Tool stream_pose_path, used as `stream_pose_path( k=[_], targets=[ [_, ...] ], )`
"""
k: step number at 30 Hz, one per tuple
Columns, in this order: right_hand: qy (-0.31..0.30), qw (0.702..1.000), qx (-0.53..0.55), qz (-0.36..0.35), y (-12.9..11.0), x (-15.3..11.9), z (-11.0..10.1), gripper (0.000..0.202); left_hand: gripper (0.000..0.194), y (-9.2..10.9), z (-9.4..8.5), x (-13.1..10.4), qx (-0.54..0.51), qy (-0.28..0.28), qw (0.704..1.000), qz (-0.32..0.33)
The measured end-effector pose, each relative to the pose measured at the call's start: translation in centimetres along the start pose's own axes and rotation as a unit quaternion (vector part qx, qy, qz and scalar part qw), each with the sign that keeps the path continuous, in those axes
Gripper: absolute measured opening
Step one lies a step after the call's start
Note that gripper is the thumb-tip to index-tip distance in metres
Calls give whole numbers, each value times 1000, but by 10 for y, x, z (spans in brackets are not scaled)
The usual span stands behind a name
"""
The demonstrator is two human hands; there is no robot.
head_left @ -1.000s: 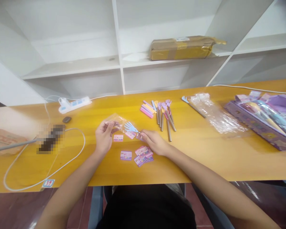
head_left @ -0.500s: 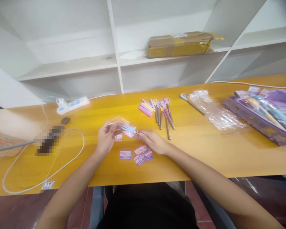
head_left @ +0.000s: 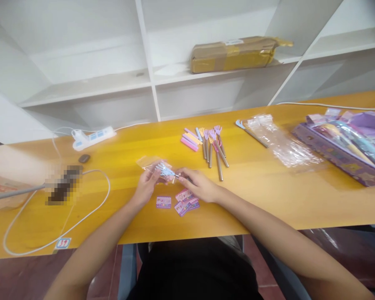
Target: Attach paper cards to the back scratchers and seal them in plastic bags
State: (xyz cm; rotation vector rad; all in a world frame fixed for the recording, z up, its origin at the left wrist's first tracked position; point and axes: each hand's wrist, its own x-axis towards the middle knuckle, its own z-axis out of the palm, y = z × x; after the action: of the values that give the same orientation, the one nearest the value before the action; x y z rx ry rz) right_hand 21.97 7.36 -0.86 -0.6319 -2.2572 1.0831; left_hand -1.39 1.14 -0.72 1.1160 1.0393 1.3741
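Between my hands is a back scratcher with a light blue claw head (head_left: pixel 166 170) and a thin metal stem. My left hand (head_left: pixel 146 184) is closed on a clear plastic bag (head_left: pixel 146 163) around the claw. The fingers of my right hand (head_left: pixel 200 184) pinch the stem just below the head. A small pink card shows by the bag, partly hidden. Below my hands lie a purple printed card (head_left: pixel 163 202) and a small pile of similar cards (head_left: pixel 186 203). Beyond my right hand are several back scratchers (head_left: pixel 213 146) with purple, pink and yellow claws.
Coloured tubes (head_left: pixel 189 141) lie beside the scratchers. Another blue-clawed scratcher (head_left: pixel 253 134) rests by clear bags (head_left: pixel 281 141). A purple box (head_left: pixel 337 154) stands at right. At left are a power strip (head_left: pixel 95 137) and a looped white cable (head_left: pixel 108 196). A taped parcel (head_left: pixel 234 54) sits on the shelf.
My left hand has moved right, closer to my right hand, bringing the plastic bag over the blue claw. The right hand still grips the stem.
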Motion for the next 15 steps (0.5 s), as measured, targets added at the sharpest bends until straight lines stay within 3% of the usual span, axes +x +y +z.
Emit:
stream_pose_path(
  k=[5, 10, 15],
  targets=[
    [18, 1000, -12, 12, 0, 0, 3, 40, 47, 1, -8, 3, 127, -3, 992, -18],
    [21, 1000, -4, 3, -1, -2, 8, 47, 45, 4, -4, 1, 131, -29, 991, -17],
    [5, 1000, -2, 30, -4, -2, 6, 49, 44, 5, -7, 4, 47, 78, 996, -6]
  ],
)
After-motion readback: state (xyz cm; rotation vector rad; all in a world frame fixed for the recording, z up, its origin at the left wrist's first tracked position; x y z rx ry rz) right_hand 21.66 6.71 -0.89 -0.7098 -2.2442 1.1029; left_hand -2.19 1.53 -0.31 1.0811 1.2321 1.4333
